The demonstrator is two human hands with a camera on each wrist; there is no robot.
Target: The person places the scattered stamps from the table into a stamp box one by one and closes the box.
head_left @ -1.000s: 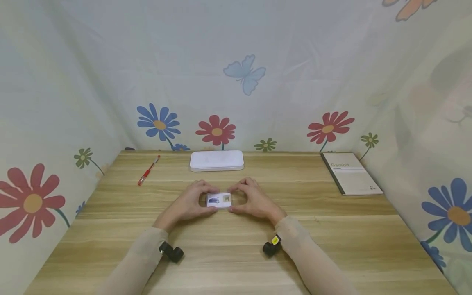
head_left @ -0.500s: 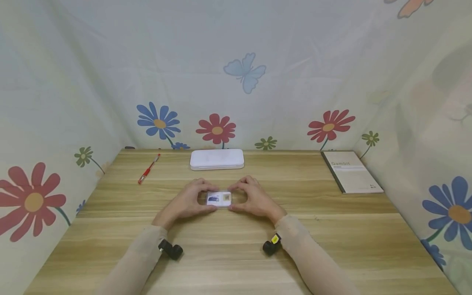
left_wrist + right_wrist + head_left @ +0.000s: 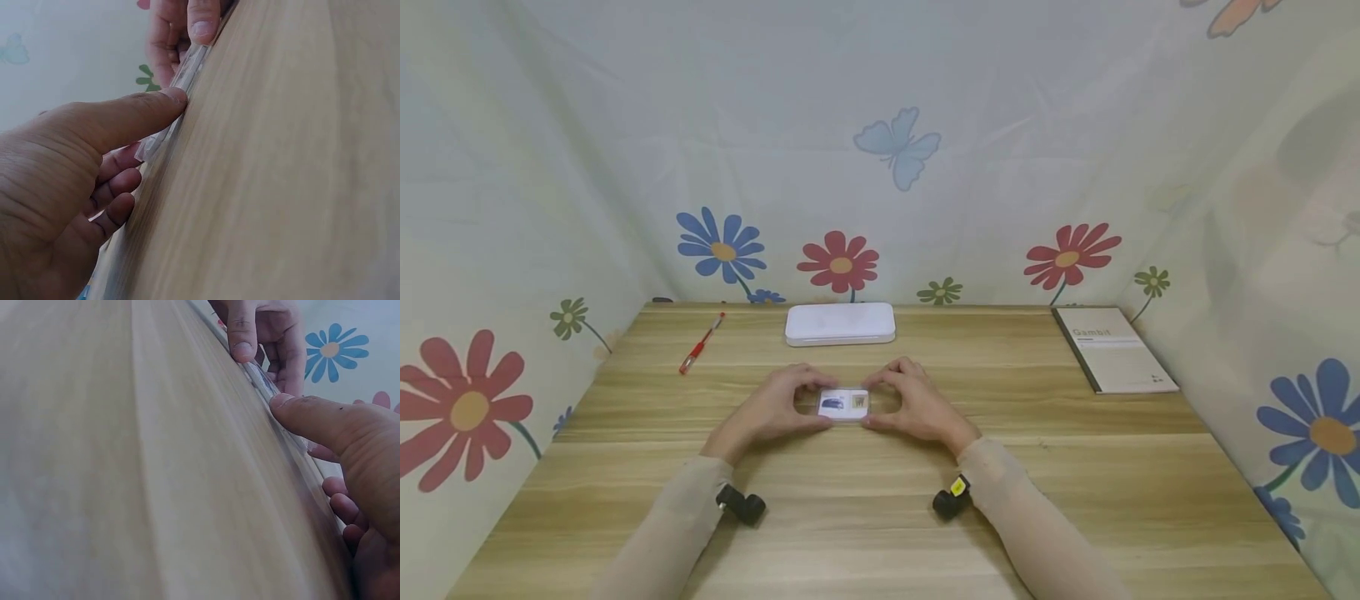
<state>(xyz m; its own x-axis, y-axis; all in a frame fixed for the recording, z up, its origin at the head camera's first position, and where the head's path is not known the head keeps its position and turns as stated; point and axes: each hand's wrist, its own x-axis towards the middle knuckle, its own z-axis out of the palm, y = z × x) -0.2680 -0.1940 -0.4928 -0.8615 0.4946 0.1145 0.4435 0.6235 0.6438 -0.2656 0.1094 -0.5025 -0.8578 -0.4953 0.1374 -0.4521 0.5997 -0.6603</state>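
Note:
A small flat white card in a clear plastic case (image 3: 843,404) lies near the middle of the table, with a dark blue picture on its left half and a gold-brown square on its right. My left hand (image 3: 772,407) pinches the left end, thumb at the near edge and fingers at the far edge. At the right end, my right hand (image 3: 917,407) pinches it the same way. In the left wrist view the clear case (image 3: 181,78) shows edge-on, low over the wood, with the left thumb (image 3: 153,112) against its near side.
Behind the hands sits a white flat box (image 3: 840,323) at the table's back edge. A red pen (image 3: 702,343) lies at the back left, a notebook (image 3: 1116,354) at the back right. Flower-printed cloth (image 3: 760,108) encloses the wooden table (image 3: 865,533) at the back and sides.
My left hand has shifted slightly left, its thumb now nearer the case's left corner. The right hand and the case have hardly moved.

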